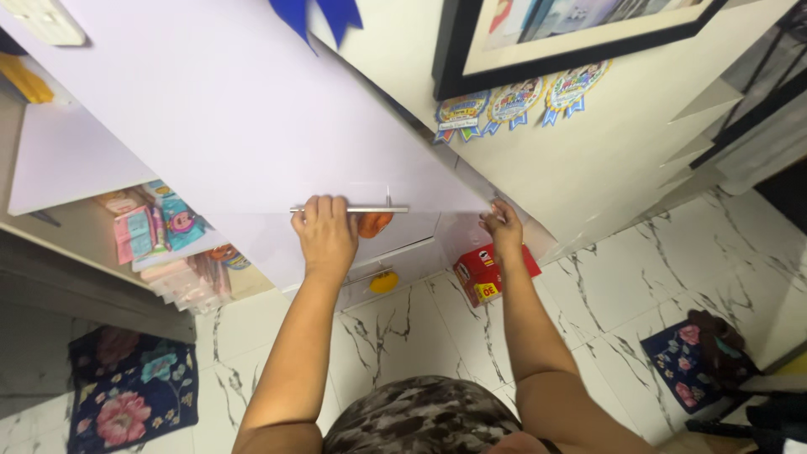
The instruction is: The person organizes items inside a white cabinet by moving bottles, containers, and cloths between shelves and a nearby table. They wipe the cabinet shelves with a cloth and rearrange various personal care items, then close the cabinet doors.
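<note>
A white cabinet door (227,118) with a slim metal bar handle (370,208) fills the upper middle of the head view. My left hand (324,235) is closed around that handle. My right hand (503,229) touches the door's lower right corner, fingers bent against its edge. An orange object (374,224) shows just behind the handle, partly hidden by the door. Below, a second metal handle with a yellow round thing (384,282) sits on a lower front.
A red box (483,273) lies on the white marble floor (605,294). Shelves at left hold pink and blue packets (147,227). Floral mats lie at lower left (126,387) and right (685,357). A framed picture (572,34) and paper rosettes (513,105) hang on the wall.
</note>
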